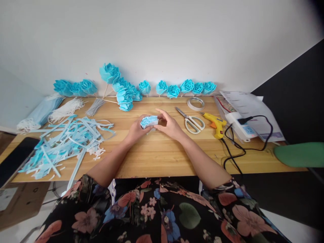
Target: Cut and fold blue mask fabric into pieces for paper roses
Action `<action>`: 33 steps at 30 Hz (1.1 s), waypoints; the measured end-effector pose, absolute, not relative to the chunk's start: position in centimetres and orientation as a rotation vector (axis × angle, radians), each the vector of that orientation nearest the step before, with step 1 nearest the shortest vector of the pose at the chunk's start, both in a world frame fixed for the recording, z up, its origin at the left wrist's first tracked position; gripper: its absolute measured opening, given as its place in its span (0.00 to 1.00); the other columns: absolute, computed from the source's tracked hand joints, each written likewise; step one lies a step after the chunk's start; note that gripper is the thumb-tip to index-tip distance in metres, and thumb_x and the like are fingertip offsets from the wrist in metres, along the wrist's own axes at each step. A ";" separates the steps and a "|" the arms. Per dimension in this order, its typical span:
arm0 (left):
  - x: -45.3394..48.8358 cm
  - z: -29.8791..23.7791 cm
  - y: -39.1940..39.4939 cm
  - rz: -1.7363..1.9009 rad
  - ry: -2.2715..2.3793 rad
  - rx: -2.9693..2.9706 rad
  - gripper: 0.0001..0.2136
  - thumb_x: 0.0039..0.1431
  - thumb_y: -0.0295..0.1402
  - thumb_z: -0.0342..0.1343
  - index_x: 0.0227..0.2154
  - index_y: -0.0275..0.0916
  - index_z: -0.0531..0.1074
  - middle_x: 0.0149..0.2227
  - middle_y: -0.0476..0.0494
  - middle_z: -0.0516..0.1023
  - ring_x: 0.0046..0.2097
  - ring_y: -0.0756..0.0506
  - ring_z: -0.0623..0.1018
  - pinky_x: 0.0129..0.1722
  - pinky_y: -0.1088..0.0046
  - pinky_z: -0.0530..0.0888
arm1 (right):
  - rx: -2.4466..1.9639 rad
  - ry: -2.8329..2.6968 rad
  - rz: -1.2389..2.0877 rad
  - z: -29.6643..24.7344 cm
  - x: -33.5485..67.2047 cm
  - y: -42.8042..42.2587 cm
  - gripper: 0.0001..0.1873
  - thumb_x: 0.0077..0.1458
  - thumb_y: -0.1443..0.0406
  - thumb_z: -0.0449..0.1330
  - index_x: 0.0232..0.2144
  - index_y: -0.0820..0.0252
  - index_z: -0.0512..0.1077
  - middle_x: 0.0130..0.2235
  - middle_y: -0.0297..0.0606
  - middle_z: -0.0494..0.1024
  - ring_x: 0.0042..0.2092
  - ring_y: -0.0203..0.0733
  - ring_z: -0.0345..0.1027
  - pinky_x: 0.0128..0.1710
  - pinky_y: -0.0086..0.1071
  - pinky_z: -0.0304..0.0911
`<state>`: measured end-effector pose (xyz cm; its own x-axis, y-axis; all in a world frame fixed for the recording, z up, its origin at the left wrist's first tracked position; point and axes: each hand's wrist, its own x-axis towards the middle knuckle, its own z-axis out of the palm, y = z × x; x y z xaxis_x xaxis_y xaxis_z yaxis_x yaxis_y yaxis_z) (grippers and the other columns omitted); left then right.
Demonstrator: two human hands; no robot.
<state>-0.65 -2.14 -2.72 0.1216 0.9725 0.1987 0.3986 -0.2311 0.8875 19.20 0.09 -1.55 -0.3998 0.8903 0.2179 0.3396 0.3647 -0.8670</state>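
Note:
Between my hands, just above the middle of the table, is a small thick stack of light blue and white fabric pieces (149,121). My left hand (138,127) is wrapped round its left and lower side. The thumb and fingers of my right hand (169,126) grip its right end, with the index finger raised. Scissors (191,121) with pale handles lie to the right of my right hand. Left of my left hand spreads a loose heap of blue and white fabric strips (68,145).
Blue fabric flowers (187,86) on sticks line the wall. A tape roll (195,103), yellow glue gun (215,124), power strip (241,126) and black cable (231,157) occupy the right. Face masks (43,111), white ear loops (68,109), grey wires (95,106) and a phone (17,160) lie left.

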 end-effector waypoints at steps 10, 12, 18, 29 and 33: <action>-0.8 -3.0 -2.1 1.060 1.435 1.723 0.13 0.50 0.39 0.64 0.36 0.38 0.71 0.32 0.47 0.77 0.33 0.47 0.75 0.35 0.72 0.71 | -1.092 -2.041 0.910 -1.9 18.7 0.2 0.21 0.51 0.65 0.65 0.49 0.58 0.76 0.49 0.44 0.81 0.49 0.49 0.74 0.51 0.40 0.65; -0.7 -3.1 -2.2 1.074 1.429 1.734 0.13 0.51 0.40 0.64 0.35 0.38 0.71 0.32 0.48 0.77 0.34 0.47 0.75 0.35 0.72 0.71 | -1.119 -2.081 0.867 -1.9 18.6 0.0 0.14 0.51 0.64 0.65 0.42 0.58 0.78 0.42 0.42 0.82 0.43 0.47 0.74 0.46 0.37 0.66; -0.6 -2.4 -2.5 1.125 1.350 1.782 0.12 0.53 0.40 0.62 0.36 0.38 0.73 0.35 0.45 0.78 0.38 0.45 0.77 0.40 0.71 0.72 | -1.129 -2.024 0.824 -1.6 18.5 -0.2 0.03 0.51 0.66 0.63 0.30 0.58 0.76 0.33 0.36 0.80 0.35 0.41 0.70 0.37 0.32 0.62; -1.4 -2.0 -1.6 1.003 1.413 1.794 0.17 0.48 0.40 0.64 0.40 0.37 0.74 0.35 0.45 0.79 0.35 0.45 0.76 0.36 0.71 0.71 | -1.170 -2.045 0.828 -1.8 18.6 0.0 0.14 0.50 0.59 0.66 0.39 0.57 0.74 0.37 0.39 0.80 0.37 0.44 0.71 0.37 0.33 0.62; -1.2 -2.2 -1.9 1.052 1.322 1.855 0.11 0.53 0.39 0.62 0.34 0.37 0.75 0.34 0.43 0.79 0.35 0.45 0.76 0.37 0.70 0.71 | -1.126 -2.052 0.831 -1.9 18.6 -0.1 0.12 0.51 0.60 0.66 0.39 0.57 0.76 0.38 0.39 0.81 0.38 0.45 0.72 0.39 0.34 0.63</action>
<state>-1.18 -1.87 -2.20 0.1810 0.9515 0.2487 0.4557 -0.3052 0.8362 18.62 -0.14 -1.91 -0.4236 0.8753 0.2335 0.4662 0.4316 -0.7723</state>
